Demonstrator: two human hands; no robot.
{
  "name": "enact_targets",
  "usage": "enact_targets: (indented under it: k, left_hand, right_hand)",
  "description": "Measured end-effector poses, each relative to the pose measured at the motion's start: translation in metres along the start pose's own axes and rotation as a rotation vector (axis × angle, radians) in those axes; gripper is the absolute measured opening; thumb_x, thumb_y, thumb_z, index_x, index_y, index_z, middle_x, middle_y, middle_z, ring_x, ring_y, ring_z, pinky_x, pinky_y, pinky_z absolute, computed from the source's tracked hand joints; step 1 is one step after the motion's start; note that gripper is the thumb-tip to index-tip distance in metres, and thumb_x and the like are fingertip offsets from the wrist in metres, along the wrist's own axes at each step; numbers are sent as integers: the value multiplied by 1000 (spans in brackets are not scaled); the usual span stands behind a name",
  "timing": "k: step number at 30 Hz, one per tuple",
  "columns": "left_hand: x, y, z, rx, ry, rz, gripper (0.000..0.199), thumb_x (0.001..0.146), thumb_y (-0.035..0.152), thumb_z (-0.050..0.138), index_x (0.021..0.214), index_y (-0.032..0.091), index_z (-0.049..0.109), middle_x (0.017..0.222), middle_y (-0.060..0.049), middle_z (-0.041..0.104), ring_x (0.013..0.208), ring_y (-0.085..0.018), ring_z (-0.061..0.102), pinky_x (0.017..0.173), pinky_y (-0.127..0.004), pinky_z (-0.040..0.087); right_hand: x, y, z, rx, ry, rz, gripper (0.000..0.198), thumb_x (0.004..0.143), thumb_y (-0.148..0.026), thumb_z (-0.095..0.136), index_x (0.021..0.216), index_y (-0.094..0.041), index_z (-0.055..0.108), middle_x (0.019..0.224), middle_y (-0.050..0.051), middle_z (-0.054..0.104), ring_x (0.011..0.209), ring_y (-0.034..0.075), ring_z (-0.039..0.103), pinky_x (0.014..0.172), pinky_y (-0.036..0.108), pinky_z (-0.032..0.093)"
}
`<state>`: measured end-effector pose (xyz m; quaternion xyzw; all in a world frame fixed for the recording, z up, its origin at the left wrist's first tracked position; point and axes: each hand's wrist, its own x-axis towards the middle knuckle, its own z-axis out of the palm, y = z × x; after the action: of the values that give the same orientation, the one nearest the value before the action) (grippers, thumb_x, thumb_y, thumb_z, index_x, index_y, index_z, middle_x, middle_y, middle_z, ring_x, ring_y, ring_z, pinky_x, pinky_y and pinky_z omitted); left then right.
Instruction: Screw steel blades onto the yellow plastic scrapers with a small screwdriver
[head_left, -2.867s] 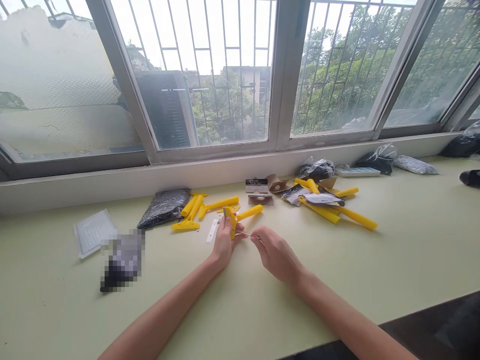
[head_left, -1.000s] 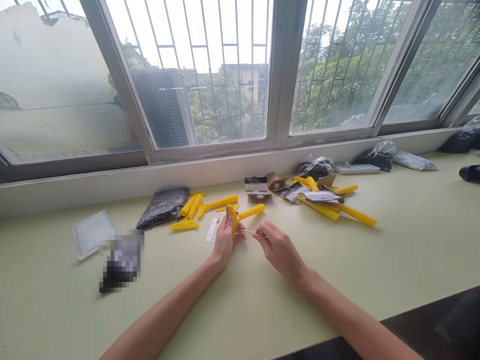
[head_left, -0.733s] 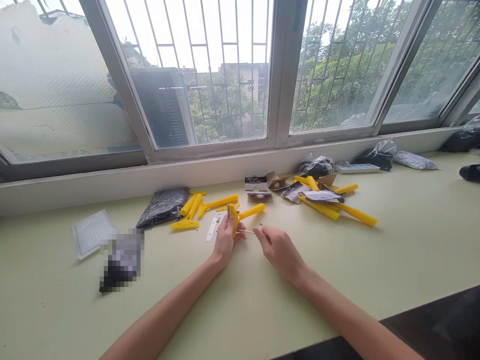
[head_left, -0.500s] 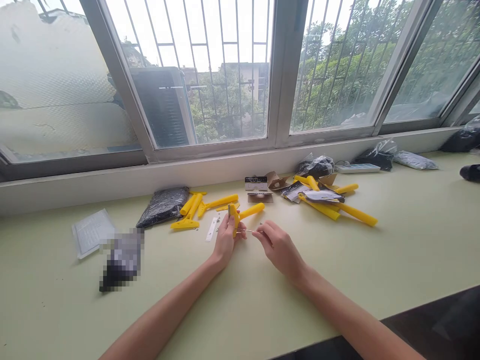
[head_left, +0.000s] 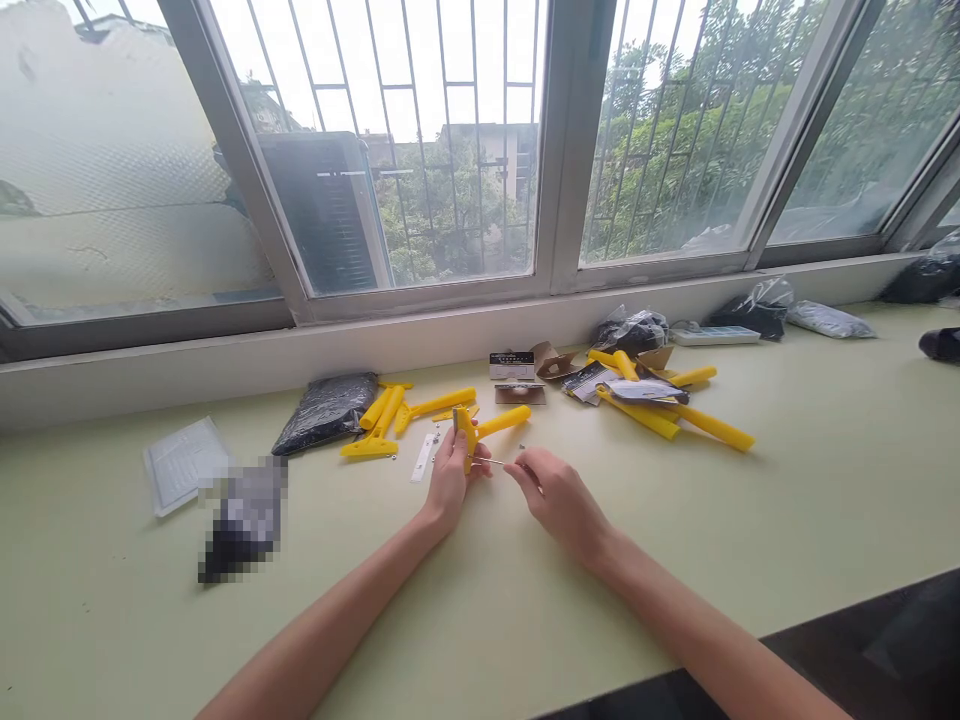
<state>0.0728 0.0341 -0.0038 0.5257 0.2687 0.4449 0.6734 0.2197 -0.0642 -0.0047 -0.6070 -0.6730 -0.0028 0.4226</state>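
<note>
My left hand [head_left: 450, 475] is closed around the head of a yellow scraper [head_left: 504, 421], whose handle points up to the right. Pinched in the fingers of my right hand [head_left: 553, 487] is a thin metal screwdriver [head_left: 491, 461]; its shaft reaches the scraper head, and its handle is hidden in my palm. Where the tip meets the scraper is too small to make out. Just left of my left hand lie a white strip [head_left: 423, 458] with holes and several small metal screws or nuts [head_left: 436, 438].
More yellow scrapers [head_left: 377, 436] lie behind on the left, beside a black plastic bag [head_left: 327, 412]. Yellow handles [head_left: 716, 428] and card packaging [head_left: 589, 381] pile up at the right. A clear plastic tray [head_left: 187, 465] sits on the left of the table [head_left: 465, 630]. Windows stand behind.
Both hands stay almost in place, still holding the scraper and the screwdriver. The fingers of my right hand have shifted slightly.
</note>
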Motion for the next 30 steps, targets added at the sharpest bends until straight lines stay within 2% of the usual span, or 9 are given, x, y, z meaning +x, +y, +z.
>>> enact_targets:
  k: [4,8,12,17,20,23,26,28,30]
  left_hand:
    - [1,-1,0,-21,1,-7,46,94,58,54,122,21,56,82,-3,63,67,-14,59,70,-29,54]
    - [1,-2,-1,-31,-7,1,46,94,58,55,122,21,57,82,-4,63,67,-14,60,70,-29,54]
    - [0,-2,-1,-18,-20,11,47,93,58,56,124,21,57,83,-4,63,68,-15,60,70,-29,54]
    - [1,-2,-1,-27,-15,3,47,93,58,57,122,21,57,83,-4,63,67,-14,60,70,-30,54]
    - [1,-2,-2,-28,-10,1,47,93,59,56,122,21,57,83,-4,64,67,-14,60,70,-30,54]
    - [1,-3,-2,-16,-18,3,47,94,59,55,123,21,57,84,-4,64,67,-14,61,71,-30,54]
    - [1,-3,-2,3,-29,11,47,94,59,54,123,22,57,84,-4,64,67,-14,61,72,-30,54]
    - [1,-3,-2,10,-29,17,47,95,59,54,124,22,58,83,-4,64,66,-14,61,71,-30,53]
    - [0,-3,-2,9,-27,14,47,95,59,53,123,22,58,83,-4,64,66,-14,61,71,-30,53]
  right_hand:
    - [1,-1,0,25,38,-65,24,104,-27,44,82,-21,50,82,2,54,65,14,50,63,26,41]
    - [1,-4,0,37,41,-21,24,104,-34,46,87,-21,57,84,3,57,67,15,54,65,28,43]
    - [1,-3,0,-37,36,41,39,105,-37,43,70,-22,48,68,0,50,56,15,45,58,29,38]
    - [2,-4,-1,-44,44,-82,27,105,-27,42,79,-21,49,82,3,54,65,15,50,63,28,42]
    - [2,-5,-1,-21,55,-77,23,104,-24,41,84,-21,52,88,5,57,69,16,53,65,28,43]
    - [1,-4,0,-7,17,34,26,103,-35,48,82,-21,54,77,2,59,60,15,51,58,27,39]
    - [1,-2,0,-70,-8,118,45,103,-44,46,64,-22,44,55,-2,46,48,14,38,51,28,30]
    - [1,-2,0,-87,1,87,46,104,-42,44,63,-23,40,55,-2,45,48,13,38,51,28,29]
    - [1,-2,0,-73,18,18,37,103,-36,46,69,-22,43,64,-1,51,55,14,45,54,27,34]
